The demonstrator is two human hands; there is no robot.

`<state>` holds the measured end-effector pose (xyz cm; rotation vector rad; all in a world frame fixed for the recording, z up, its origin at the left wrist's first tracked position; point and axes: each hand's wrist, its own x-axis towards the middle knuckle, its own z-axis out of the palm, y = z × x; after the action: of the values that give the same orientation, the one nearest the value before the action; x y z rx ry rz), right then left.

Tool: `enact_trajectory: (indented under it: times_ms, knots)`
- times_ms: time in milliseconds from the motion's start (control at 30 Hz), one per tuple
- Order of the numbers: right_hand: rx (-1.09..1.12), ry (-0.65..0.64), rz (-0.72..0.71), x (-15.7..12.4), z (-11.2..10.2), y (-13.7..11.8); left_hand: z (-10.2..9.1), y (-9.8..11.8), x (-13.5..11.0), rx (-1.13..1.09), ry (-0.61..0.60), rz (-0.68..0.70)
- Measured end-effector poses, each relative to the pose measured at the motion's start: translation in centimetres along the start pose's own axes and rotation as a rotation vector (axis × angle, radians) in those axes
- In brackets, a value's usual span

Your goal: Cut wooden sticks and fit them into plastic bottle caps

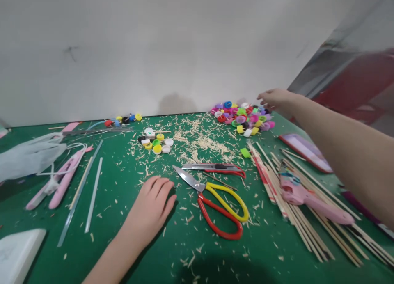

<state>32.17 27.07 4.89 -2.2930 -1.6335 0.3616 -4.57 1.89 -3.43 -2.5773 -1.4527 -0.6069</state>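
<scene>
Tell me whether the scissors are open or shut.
Shut: the scissors lie with their blades together, tapering to one point.

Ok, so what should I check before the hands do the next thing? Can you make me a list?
1. Left hand well away from the scissors: not ok, its fingers are close to the blades.
2. Scissors closed: ok, the blades look together.
3. Knife blade tucked in: cannot tell from here.
4. Right hand at the pile of colourful caps: ok, it is by the pile's far right side.
5. Right hand empty: cannot tell, its fingertips are too small to see well.
6. Table free of wood shavings: not ok, they are scattered about.
</scene>
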Motion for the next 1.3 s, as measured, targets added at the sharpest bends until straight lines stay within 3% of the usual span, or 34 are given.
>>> enact_trajectory:
  times_ms: [167,367,467,533,767,900,1133,1300]
  knots:
    - [0.075,-0.081,-0.106,0.0,1.6,-1.4,0.0,-0.4,0.1,-0.002,0.043,0.008]
    - [-0.107,-0.086,-0.588,-5.8,5.1,-6.6,-0.1,-0.1,0.1,0.013,0.003,0.010]
    - [-0.068,-0.241,-0.887,-9.5,7.6,-10.1,-0.2,-0.2,0.0,0.029,-0.009,-0.003]
    - [-0.088,-0.269,-1.087,-11.5,9.3,-12.1,-0.3,-0.2,-0.1,0.032,-0.023,-0.012]
    - [-0.146,-0.214,-1.347,-14.6,14.0,-14.9,0.0,-0.3,-0.2,0.045,-0.048,-0.015]
    - [-0.176,-0.161,-1.364,-15.2,14.7,-15.0,0.0,-0.5,-0.4,0.026,-0.058,-0.042]
    - [0.032,-0.219,-1.018,-14.4,12.1,-13.7,0.0,-0.5,-0.4,-0.036,-0.055,-0.071]
    - [0.096,-0.295,-0.857,-14.2,10.6,-11.6,0.0,-0.3,-0.3,-0.029,-0.063,-0.075]
